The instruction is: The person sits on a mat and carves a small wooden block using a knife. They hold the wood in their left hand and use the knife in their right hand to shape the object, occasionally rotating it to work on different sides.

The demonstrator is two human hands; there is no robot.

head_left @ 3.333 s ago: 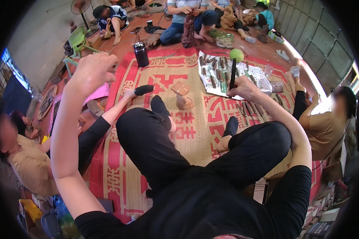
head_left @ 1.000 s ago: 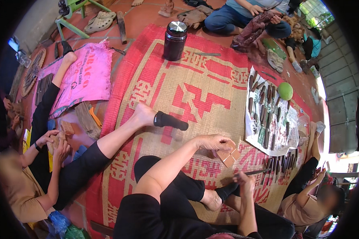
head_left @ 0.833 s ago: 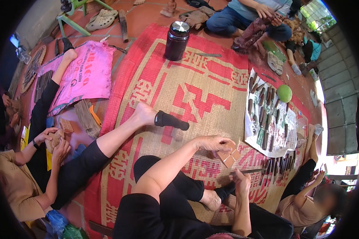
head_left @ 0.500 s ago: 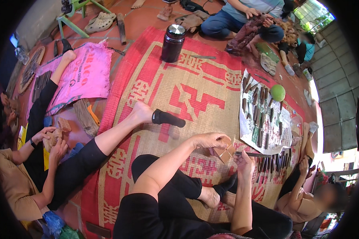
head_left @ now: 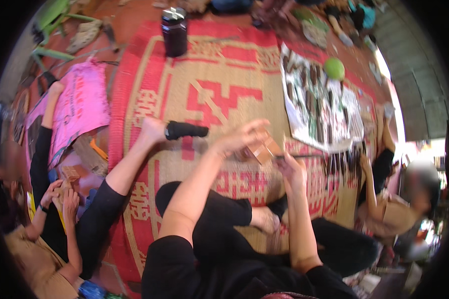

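My left hand (head_left: pixel 242 138) is closed on a reddish-brown wooden block (head_left: pixel 264 151) with pale lines across its face, held above the mat. One finger stretches out over the block's top. My right hand (head_left: pixel 293 172) pinches a thin dark carving tool (head_left: pixel 312 157), whose shaft runs out to the right past the fingers. The tool's other end is at the block's right side; blur hides whether it touches. Both hands are over my crossed legs.
A red and tan woven mat (head_left: pixel 224 107) spreads ahead. Carving tools lie on a white sheet (head_left: pixel 297 117) beside a green round fruit (head_left: pixel 334 69). A black flask (head_left: pixel 174 32) stands at the far left. One person (head_left: pixel 32 254) sits left, another (head_left: pixel 394 209) right.
The whole view has shifted, so the mat and flask appear farther left and higher. My hands still hold the block and tool, with the left fingers now more stretched out.
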